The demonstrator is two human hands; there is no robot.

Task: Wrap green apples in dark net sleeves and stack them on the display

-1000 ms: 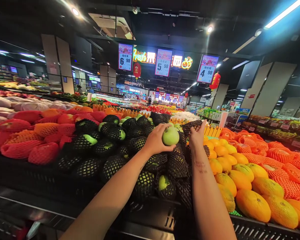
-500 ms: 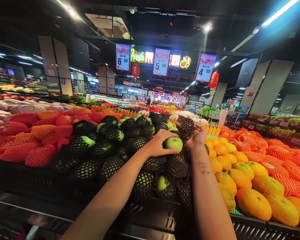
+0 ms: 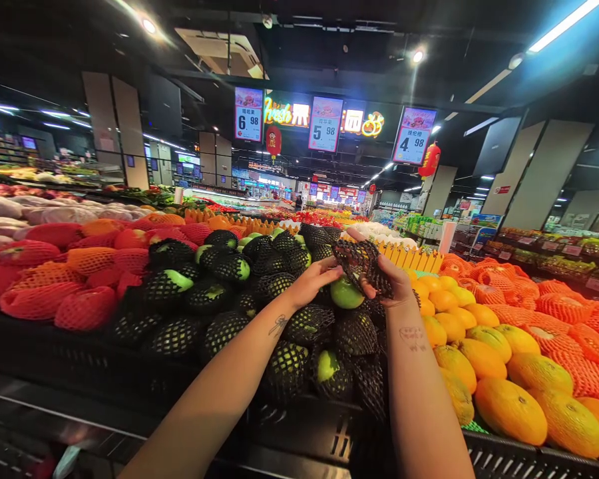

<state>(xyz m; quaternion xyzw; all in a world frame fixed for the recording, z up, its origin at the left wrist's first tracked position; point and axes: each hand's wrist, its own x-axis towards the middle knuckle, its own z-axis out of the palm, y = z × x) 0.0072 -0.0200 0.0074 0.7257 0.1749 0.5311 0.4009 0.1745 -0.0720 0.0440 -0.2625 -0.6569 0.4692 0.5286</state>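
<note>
surface: tiered produce stand; black slatted crate (image 3: 504, 459) edge runs along the front, below both forearms
room: supermarket hall, dark ceiling, strip light (image 3: 564, 26) high to the right of the hands, three price boards (image 3: 325, 124) and a red lantern (image 3: 430, 161) hanging above and beyond them
left hand (image 3: 312, 281): fingers curled, tips at the left end of the black foam net (image 3: 360, 261), palm side against the green apple (image 3: 346, 293); cannot tell if it actually grips either one
right hand (image 3: 389, 283): clenched on the right part of the net, thumb on top
net position: spans the gap between the two hands, draped over the top of the apple
net axis: long axis runs roughly left-right, hand to hand, right end a bit lower; which end is the open mouth, can't tell
apple position: under the net, between the hands, just above the pile; bare green side faces the camera, stem end not visible
below/left of hands: pile of netted apples (image 3: 219, 266) in the same black sleeves
right of right hand: bare yellow-orange citrus (image 3: 509, 409), fruit in orange nets (image 3: 554, 309) further right
far left of left hand: fruit in red nets (image 3: 87, 307)
beyond right hand: yellow picket divider (image 3: 414, 256)
</note>
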